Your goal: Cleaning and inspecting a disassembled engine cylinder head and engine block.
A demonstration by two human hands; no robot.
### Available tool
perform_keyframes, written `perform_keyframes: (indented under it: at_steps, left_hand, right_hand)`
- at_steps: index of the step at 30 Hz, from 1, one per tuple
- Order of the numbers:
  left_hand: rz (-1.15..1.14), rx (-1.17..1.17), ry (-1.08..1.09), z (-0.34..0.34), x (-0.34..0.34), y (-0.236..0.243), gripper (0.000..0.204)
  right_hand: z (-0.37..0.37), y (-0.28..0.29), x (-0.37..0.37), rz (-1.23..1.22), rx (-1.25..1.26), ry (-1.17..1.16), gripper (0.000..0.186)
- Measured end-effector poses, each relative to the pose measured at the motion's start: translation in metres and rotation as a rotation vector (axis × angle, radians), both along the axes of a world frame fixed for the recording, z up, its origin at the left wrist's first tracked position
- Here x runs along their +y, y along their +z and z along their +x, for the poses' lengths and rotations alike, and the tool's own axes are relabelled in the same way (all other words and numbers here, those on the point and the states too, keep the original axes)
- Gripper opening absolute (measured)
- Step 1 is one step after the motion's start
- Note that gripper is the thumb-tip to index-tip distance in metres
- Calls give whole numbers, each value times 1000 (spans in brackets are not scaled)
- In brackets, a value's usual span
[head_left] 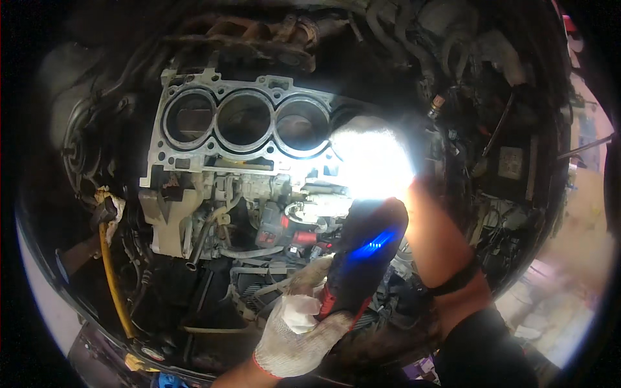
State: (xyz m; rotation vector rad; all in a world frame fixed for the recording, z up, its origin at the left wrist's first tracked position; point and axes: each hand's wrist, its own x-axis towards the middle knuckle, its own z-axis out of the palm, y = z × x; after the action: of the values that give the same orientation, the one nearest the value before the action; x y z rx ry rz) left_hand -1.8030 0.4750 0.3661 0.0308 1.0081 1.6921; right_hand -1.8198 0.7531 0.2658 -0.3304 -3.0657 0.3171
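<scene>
My left hand (304,330), in a white knit glove, grips the red and black work light (365,252), which has small blue indicator lights and lies below a patch of bright glare. My right hand (372,155), also gloved, is at the right end of the engine block (194,161); the glare washes out its fingers and whatever they may hold. Three round cylinder bores show in the block's top face to the left of that hand. A red and black tool (275,229) lies among the parts below the block.
A rusty manifold (259,35) is behind the block. Hoses and wiring (394,32) crowd the bay's back and sides. A yellow-handled tool (113,278) leans at the left, and a metal bracket (168,226) hangs beside it. The car body's curved front edge (155,354) runs along the bottom.
</scene>
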Motion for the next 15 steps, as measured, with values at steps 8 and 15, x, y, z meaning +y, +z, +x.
perform_keyframes:
  at_steps: [8,15]
  left_hand:
    - [-123,-61,-144,-8,1,6,37]
    - [-153,160,-209,-9,1,0,72]
  right_hand:
    - [3,-10,-6,30,51,129,10]
    - [9,-12,10,-744,-106,-381,21]
